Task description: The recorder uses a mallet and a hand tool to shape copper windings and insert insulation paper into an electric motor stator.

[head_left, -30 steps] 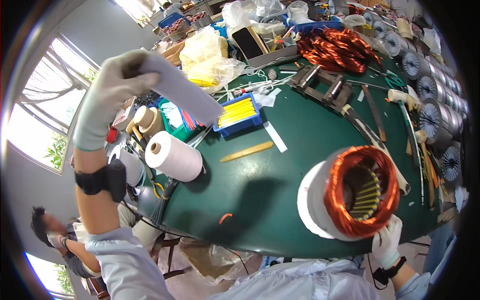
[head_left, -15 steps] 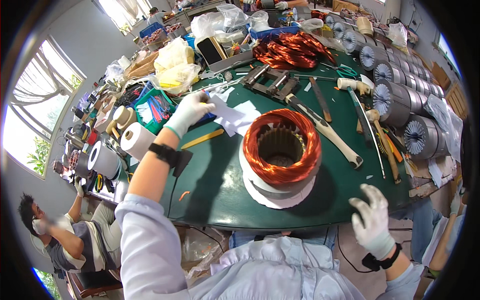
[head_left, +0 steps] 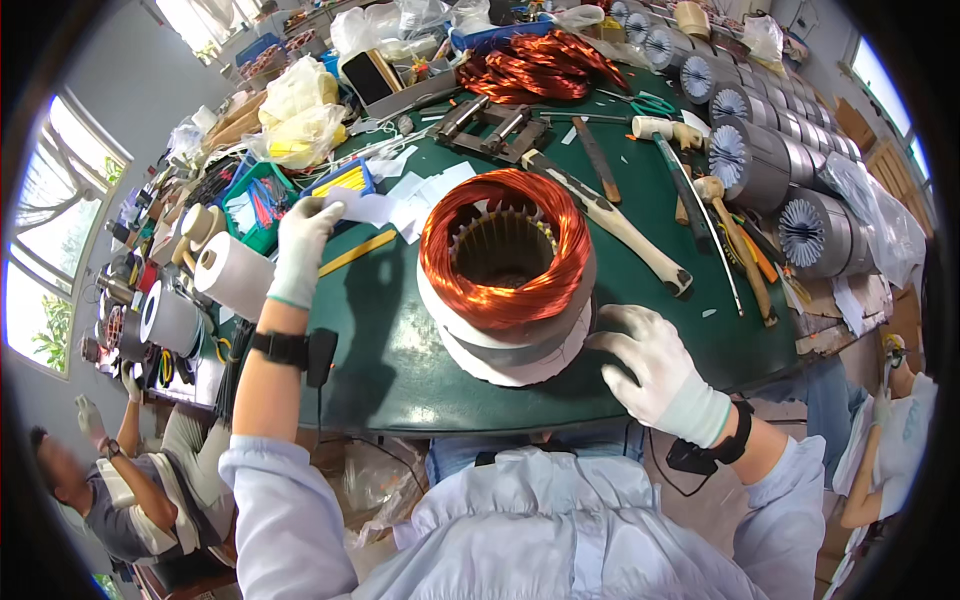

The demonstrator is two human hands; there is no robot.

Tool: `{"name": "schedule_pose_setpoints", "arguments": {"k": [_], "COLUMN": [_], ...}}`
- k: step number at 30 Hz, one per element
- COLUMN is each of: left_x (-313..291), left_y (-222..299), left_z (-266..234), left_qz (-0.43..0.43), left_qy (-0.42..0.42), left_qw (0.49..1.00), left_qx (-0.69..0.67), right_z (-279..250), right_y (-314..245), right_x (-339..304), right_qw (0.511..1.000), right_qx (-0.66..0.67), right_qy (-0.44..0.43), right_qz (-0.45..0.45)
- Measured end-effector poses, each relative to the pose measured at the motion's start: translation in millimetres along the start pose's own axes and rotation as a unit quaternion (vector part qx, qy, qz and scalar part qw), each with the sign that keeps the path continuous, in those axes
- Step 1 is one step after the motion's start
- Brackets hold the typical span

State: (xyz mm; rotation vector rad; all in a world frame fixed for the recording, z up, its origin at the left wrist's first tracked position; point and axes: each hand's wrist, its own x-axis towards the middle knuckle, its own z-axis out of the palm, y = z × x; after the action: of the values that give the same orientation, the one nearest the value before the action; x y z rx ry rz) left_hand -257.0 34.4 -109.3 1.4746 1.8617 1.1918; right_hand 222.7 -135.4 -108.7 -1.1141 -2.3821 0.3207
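Observation:
A stator with a thick ring of copper windings stands upright on a white round base at the table's near middle. Its slotted bore faces up, with pale liners showing around the inside. To its left, my gloved left hand pinches a small white paper slip between thumb and fingers. My gloved right hand is at the base's right side, fingers apart and holding nothing; whether the fingertips touch the base I cannot tell. More white paper sheets lie behind the stator, and a yellow strip rests beside my left hand.
Right of the stator lie a pale-handled tool, mallets and rods. A metal clamp frame and copper coils are farther back. Several grey stators line the right; thread spools stand left. Co-workers sit at both sides.
My left hand has lifted a paper slip from the sheets and drawn it nearer. My right hand has moved left and up to the stator's base. The view has shifted slightly.

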Motion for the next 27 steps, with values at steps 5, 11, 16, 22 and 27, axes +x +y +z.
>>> {"name": "schedule_pose_setpoints", "arguments": {"k": [5,11,16,22,27], "left_x": [-52.7,-108.7,-119.9,-123.0,-118.6], "left_y": [50.9,41.2,-15.2,-31.9,-17.6], "left_z": [9.0,63.1,120.6,128.6,114.4], "left_qz": [0.117,0.064,0.051,0.074,0.097], "left_qy": [0.088,-0.201,-0.152,-0.150,-0.205], "left_qw": [0.985,0.976,0.987,0.982,0.959], "left_qx": [-0.088,0.047,-0.033,-0.090,-0.172], "right_z": [2.3,14.0,33.3,66.4,80.6], "right_y": [39.0,78.0,74.5,67.8,99.0], "right_x": [-7.8,67.2,128.0,109.3,89.6], "right_qw": [1.000,0.867,0.923,0.880,0.919], "right_qx": [0.001,0.416,0.373,0.444,0.386], "right_qy": [-0.007,-0.052,-0.068,-0.007,-0.017], "right_qz": [-0.020,0.268,0.061,0.167,0.077]}}
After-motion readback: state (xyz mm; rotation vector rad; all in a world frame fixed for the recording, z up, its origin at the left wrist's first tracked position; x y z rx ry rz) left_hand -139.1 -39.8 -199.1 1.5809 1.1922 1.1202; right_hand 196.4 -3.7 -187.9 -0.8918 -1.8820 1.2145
